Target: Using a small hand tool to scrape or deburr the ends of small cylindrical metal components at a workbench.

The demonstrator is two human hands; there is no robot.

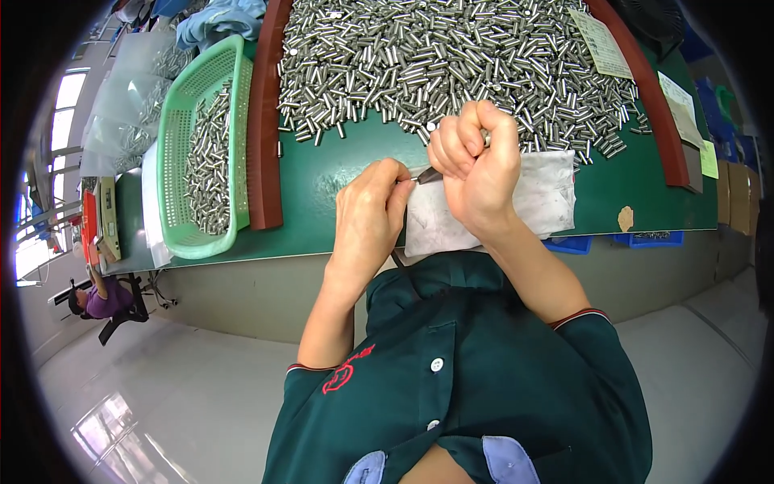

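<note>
A worker in a dark green polo leans over a green-topped bench, both hands meeting just above a white cloth spread at the near edge. The right hand is clenched around a slim pointed tool, its dark tip poking out toward the left hand, whose fingertips are pinched together right at that tip. Whether a small metal pin sits between those fingers cannot be told; the part is hidden by the grip.

Beyond the hands, a broad heap of short silver metal pins covers the bench between two reddish-brown rails. Each pin is a small, bright, smooth cylinder, all much alike. Judged by their look, they are stiff and light singly, slick to the touch and prone to roll, so a fingertip pinch across the middle of the barrel seems the surest hold; the heap as a whole would be heavy.

To the left, beyond the rail, a green perforated plastic basket holds more of the same pins. Paper sheets lie at the heap's far right, and a blue bin shows below the bench edge. Another person sits far off at lower left.
</note>
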